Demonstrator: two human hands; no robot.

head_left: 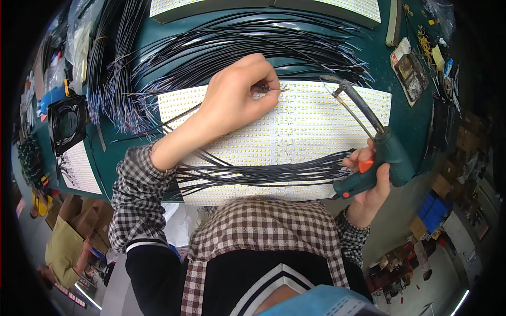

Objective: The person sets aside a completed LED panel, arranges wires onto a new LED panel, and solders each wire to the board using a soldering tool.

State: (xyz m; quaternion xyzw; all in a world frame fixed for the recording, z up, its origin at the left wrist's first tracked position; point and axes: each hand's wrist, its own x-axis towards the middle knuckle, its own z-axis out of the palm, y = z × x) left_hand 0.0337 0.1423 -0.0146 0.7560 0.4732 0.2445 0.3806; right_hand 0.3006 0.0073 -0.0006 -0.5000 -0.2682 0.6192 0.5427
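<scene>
While the left hand (240, 92) reaches over the white board (303, 139), its grip is pinched together, thumb against forefinger, on a thin black wire (284, 90) whose end pokes out toward 3 o'clock. The board itself — dotted with rows of small yellowish squares — lies flat on the green bench (412, 124), directly in front of the person's checked apron (263, 224). Taking the board's middle as the dial's centre, the left hand sits at 11 o'clock.

Over at 3 o'clock, the right hand (375, 189) has its grip wrapped around the handle of a dark green soldering gun (396, 158), with fingers beside the red trigger (365, 165). The gun's nozzle slants up to the 1 o'clock edge of the board, apart from the pinched wire.

A bundle of black wires (263, 175) lies across the board at 6 o'clock. A larger spread of wires (237, 50) arcs at 12 o'clock, below some stacked boards (221, 8), and further long bundles (113, 52) lie at 10 o'clock. A black fan (67, 118) stands at 9 o'clock — a smaller board (81, 174) just beneath it — and a worn dark block (408, 71) rests at 2 o'clock.
</scene>
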